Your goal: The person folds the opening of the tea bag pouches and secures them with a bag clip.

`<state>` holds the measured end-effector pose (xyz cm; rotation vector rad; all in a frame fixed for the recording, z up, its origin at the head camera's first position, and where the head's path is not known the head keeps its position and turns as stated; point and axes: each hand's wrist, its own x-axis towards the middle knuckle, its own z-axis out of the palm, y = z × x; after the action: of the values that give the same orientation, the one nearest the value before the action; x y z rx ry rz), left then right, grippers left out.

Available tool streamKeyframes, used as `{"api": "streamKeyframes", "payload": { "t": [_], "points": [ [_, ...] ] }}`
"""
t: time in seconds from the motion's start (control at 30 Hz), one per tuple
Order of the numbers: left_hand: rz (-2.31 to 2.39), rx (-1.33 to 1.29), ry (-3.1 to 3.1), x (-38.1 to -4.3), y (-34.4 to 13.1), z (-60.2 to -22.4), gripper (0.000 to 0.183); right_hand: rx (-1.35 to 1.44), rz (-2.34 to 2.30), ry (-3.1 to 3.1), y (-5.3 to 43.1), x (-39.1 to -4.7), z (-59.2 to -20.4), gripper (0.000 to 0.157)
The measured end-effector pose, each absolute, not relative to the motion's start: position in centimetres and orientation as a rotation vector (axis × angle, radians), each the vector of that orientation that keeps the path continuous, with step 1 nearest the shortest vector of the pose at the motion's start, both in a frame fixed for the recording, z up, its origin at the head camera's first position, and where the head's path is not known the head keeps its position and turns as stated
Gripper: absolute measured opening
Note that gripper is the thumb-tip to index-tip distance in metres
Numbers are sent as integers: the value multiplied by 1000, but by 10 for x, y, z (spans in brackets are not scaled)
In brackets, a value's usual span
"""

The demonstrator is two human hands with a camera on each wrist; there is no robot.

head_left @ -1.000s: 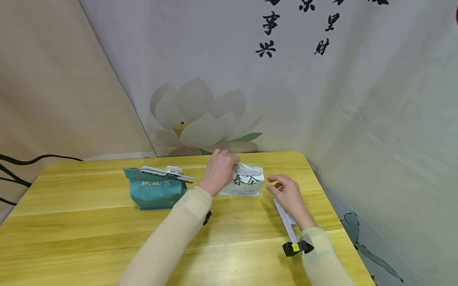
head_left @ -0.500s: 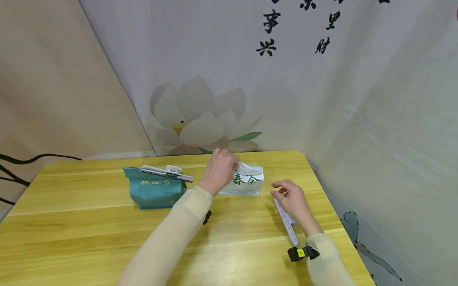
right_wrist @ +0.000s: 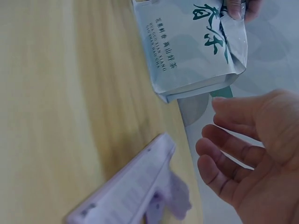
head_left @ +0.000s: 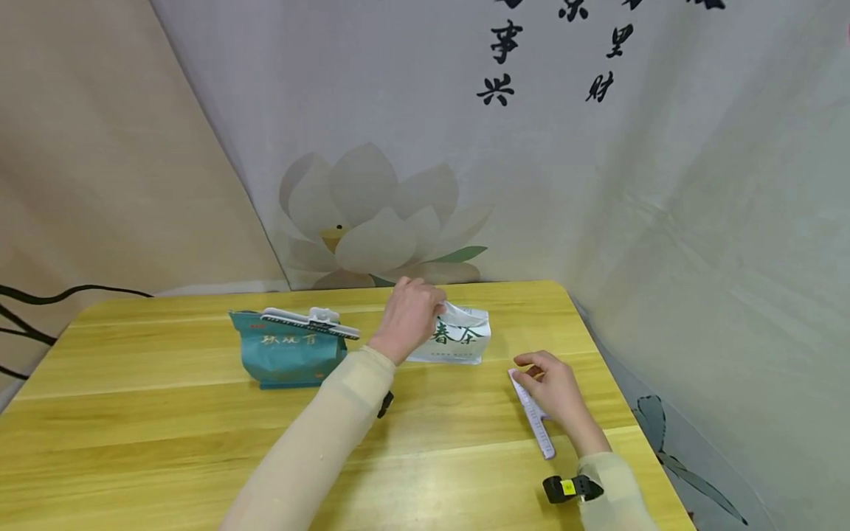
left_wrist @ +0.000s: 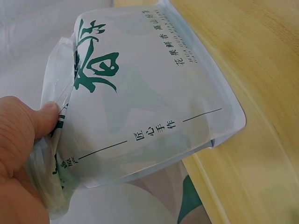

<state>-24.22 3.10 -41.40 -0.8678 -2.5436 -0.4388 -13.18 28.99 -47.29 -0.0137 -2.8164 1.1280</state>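
A white tea bag (head_left: pixel 460 335) with green lettering stands on the wooden table, its top folded over. My left hand (head_left: pixel 412 313) pinches that folded top, thumb on the near side, as the left wrist view shows (left_wrist: pixel 23 135). Right of the bag lies a pale purple bag clip (head_left: pixel 531 417) with a long ridged bar and a handle on one side (right_wrist: pixel 135 186). Just over the clip's far end hovers my right hand (head_left: pixel 550 383), its fingers loosely bent and holding nothing. In the right wrist view that hand (right_wrist: pixel 252 144) is beside the clip.
To the left a teal tea bag (head_left: pixel 288 358) stands with a white and black bag clip (head_left: pixel 310 322) across its top. Behind the table (head_left: pixel 166 442) hangs a printed curtain (head_left: pixel 531 184). Black cables (head_left: pixel 66 295) run past the left edge.
My right hand has moved away from the white tea bag, toward me and slightly right, to the purple bag clip. The left hand keeps its hold on the tea bag.
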Motion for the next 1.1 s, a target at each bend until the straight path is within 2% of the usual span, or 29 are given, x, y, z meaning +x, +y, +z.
{"api": "streamKeyframes", "payload": {
  "t": [0.8, 1.1],
  "points": [
    [-477, -858, -2538, -244, 29, -412, 12, -79, 1089, -2844, 306, -111, -482, 20],
    [-467, -864, -2564, -241, 31, -414, 11, -153, 1158, -2877, 310, -104, -487, 26]
  ]
}}
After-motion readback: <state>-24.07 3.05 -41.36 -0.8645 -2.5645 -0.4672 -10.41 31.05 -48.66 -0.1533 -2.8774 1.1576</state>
